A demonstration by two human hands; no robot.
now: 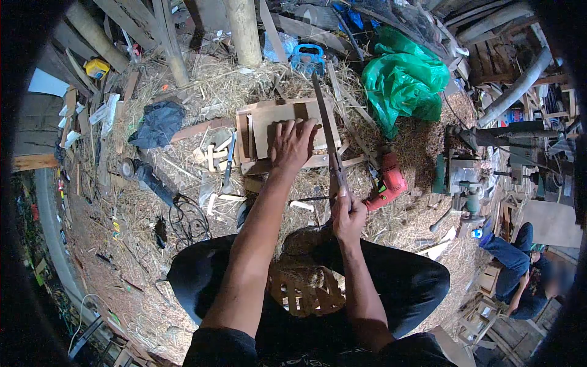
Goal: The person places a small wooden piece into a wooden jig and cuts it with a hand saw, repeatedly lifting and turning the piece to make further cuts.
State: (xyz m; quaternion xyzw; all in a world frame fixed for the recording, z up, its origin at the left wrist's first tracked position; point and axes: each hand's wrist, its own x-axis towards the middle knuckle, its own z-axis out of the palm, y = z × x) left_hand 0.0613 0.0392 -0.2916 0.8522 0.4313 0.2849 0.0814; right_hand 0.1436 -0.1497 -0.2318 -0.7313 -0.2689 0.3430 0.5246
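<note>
My left hand [292,144] lies on a flat wooden panel [269,122], fingers a little apart and bent, pressing on its top. The panel rests in or on a shallow wooden frame [243,134] on the ground in front of me. Wrapped around the handle of a long, narrow blade [329,131] is my right hand [349,217]. The blade points away from me along the panel's right side; whether it is a saw or a machete I cannot tell, nor whether it touches the wood.
A red power drill [389,182] lies right of the frame, near a green plastic bag [403,79]. An angle grinder [150,180] and a knife [230,162] lie left. A bench vise [468,199] stands right. Another person [520,272] sits at lower right.
</note>
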